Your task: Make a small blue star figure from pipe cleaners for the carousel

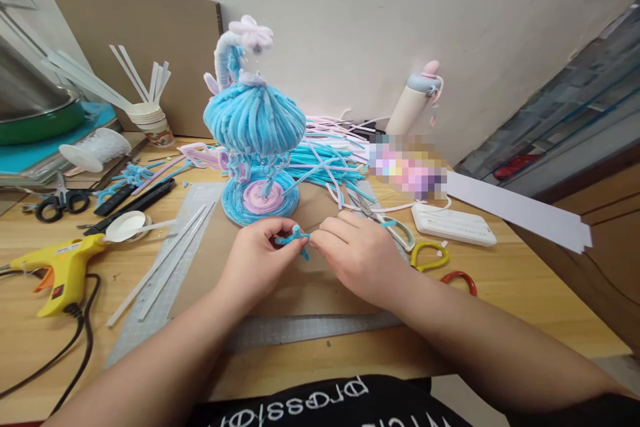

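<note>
Black shirt cloth [393,407] is seen nearest, beyond which a small blue fuzzy piece [296,236] is pinched by the left hand [260,247] and the right hand [355,248], over a cardboard sheet [300,293] whose near margin is left open and whose far left part is occupied by a blue domed ornament [255,121].

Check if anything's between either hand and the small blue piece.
Nothing visible is. The left hand pinches the blue piece; the right hand appears to pinch its right end. The big blue fuzzy craft stands beyond both hands, not between; cardboard lies beneath.
</note>
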Demonstrator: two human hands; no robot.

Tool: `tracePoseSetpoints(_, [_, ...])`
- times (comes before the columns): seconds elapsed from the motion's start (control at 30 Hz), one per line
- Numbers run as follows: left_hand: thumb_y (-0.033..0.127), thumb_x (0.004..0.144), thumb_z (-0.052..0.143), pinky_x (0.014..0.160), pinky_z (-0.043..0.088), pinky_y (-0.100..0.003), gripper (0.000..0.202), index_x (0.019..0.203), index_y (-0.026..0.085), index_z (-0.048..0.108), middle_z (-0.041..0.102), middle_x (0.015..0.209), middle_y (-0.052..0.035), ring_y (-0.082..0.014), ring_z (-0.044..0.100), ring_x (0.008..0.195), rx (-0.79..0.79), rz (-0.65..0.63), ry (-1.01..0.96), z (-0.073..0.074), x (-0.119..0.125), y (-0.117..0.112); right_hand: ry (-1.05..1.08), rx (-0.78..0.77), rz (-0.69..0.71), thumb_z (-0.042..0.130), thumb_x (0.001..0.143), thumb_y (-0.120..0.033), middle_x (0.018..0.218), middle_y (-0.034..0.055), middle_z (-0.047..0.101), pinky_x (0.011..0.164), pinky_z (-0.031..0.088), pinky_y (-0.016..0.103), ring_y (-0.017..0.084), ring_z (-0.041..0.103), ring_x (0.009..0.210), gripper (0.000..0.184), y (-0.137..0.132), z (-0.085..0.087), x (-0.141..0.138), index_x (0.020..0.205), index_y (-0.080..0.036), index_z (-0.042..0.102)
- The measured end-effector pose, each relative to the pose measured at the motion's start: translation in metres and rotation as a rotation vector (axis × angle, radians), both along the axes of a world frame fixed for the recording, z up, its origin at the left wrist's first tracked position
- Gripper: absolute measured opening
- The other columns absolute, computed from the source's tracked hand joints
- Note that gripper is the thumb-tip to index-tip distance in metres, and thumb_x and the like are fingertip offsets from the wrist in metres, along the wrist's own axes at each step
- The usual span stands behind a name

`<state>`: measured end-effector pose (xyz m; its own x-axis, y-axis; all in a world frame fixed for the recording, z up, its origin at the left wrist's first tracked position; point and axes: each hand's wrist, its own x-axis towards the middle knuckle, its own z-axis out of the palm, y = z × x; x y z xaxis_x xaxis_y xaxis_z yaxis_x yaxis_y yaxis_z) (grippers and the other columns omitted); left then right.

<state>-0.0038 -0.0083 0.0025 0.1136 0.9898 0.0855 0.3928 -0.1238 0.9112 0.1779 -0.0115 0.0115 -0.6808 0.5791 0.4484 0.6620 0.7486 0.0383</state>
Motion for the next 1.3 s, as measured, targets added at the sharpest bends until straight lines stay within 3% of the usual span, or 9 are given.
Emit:
tracePoseSetpoints(0.13, [0.030,0.072,0.068,0.053,0.039,-0.023,0.014,0.072,0.016,0.069,0.064,0.063,0.0007,-0.0139,0.054,0.057,-0.139,-0.232,0.004,0.000,-0.007,0.005,0.008,-0.164,0.175,0.043,0.093,-0.016,0.081,0.0074,0.065,0.063,0.035,0.031,0.018,0.052,0.074,0.023,0.010,0.004,0.010,0.084,-0.015,0.064])
tracePoseSetpoints(0.2, [0.030,0.073,0.069,0.056,0.042,-0.024,0.013,0.074,0.016,0.069,0.066,0.066,-0.0006,-0.0148,0.056,0.060,-0.219,-0.336,-0.075,0.002,-0.009,0.006,0.148,-0.449,0.182,0.047,0.092,-0.018,0.080,0.0044,0.066,0.064,0.038,0.028,0.015,0.055,0.073,0.019,0.015,0.005,0.012,0.085,-0.017,0.064])
tracePoseSetpoints(0.3, [0.028,0.072,0.071,0.061,0.045,-0.026,0.012,0.074,0.016,0.070,0.069,0.071,-0.0033,-0.0156,0.059,0.064,-0.328,-0.433,-0.234,0.007,-0.010,0.005,0.397,-1.061,0.140,0.053,0.089,-0.026,0.066,-0.0016,0.060,0.054,0.037,0.022,0.010,0.050,0.056,0.016,0.020,0.002,0.013,0.079,-0.017,0.062])
tracePoseSetpoints(0.4, [0.024,0.067,0.076,0.060,0.046,-0.026,0.011,0.070,0.016,0.069,0.068,0.068,-0.0030,-0.0149,0.060,0.062,-0.364,-0.409,-0.382,0.010,-0.008,0.005,0.688,-1.518,0.114,0.060,0.084,-0.034,0.057,-0.0046,0.053,0.044,0.030,0.019,0.005,0.040,0.044,0.021,0.022,-0.003,0.010,0.075,-0.015,0.059])
tracePoseSetpoints(0.63, [0.022,0.064,0.079,0.056,0.044,-0.023,0.016,0.071,0.016,0.066,0.065,0.067,-0.0007,-0.0124,0.056,0.059,-0.271,-0.320,-0.391,0.009,-0.004,0.003,1.047,-1.876,0.064,0.071,0.072,-0.030,0.052,-0.0060,0.047,0.039,0.014,0.017,0.001,0.031,0.039,0.023,0.022,-0.006,0.005,0.067,-0.012,0.058])
tracePoseSetpoints(0.83, [0.025,0.070,0.074,0.049,0.039,-0.021,0.013,0.072,0.015,0.066,0.064,0.062,-0.0007,-0.0119,0.054,0.054,-0.185,-0.221,-0.158,0.013,-0.002,-0.001,1.140,-1.927,0.010,0.071,0.070,-0.027,0.051,-0.0061,0.045,0.039,0.011,0.017,0.001,0.029,0.038,0.021,0.022,-0.009,0.002,0.067,-0.011,0.058])
tracePoseSetpoints(1.07, [0.028,0.067,0.078,0.052,0.046,-0.023,0.016,0.075,0.016,0.071,0.068,0.066,-0.0010,-0.0121,0.057,0.056,-0.280,-0.209,-0.504,0.002,-0.003,0.004,1.188,-2.156,0.120,0.065,0.077,-0.026,0.053,-0.0084,0.046,0.038,0.015,0.015,0.001,0.024,0.036,0.019,0.024,-0.013,0.002,0.071,-0.016,0.049])
tracePoseSetpoints(1.2, [0.031,0.072,0.075,0.056,0.047,-0.025,0.022,0.088,0.016,0.072,0.070,0.073,-0.0025,-0.0137,0.059,0.061,-0.303,-0.205,-0.495,0.000,-0.003,0.005,1.136,-1.886,0.064,0.062,0.078,-0.025,0.047,-0.0093,0.045,0.037,0.010,0.017,0.003,0.022,0.035,0.018,0.021,-0.009,0.000,0.069,-0.017,0.049])
tracePoseSetpoints(1.3, [0.032,0.077,0.069,0.059,0.046,-0.024,0.019,0.086,0.015,0.069,0.067,0.073,-0.0021,-0.0142,0.059,0.064,-0.235,-0.225,-0.369,0.004,-0.003,0.003,0.974,-1.515,-0.037,0.059,0.079,-0.024,0.048,-0.0059,0.050,0.039,0.021,0.018,0.005,0.035,0.040,0.015,0.015,-0.002,-0.002,0.067,-0.016,0.054])
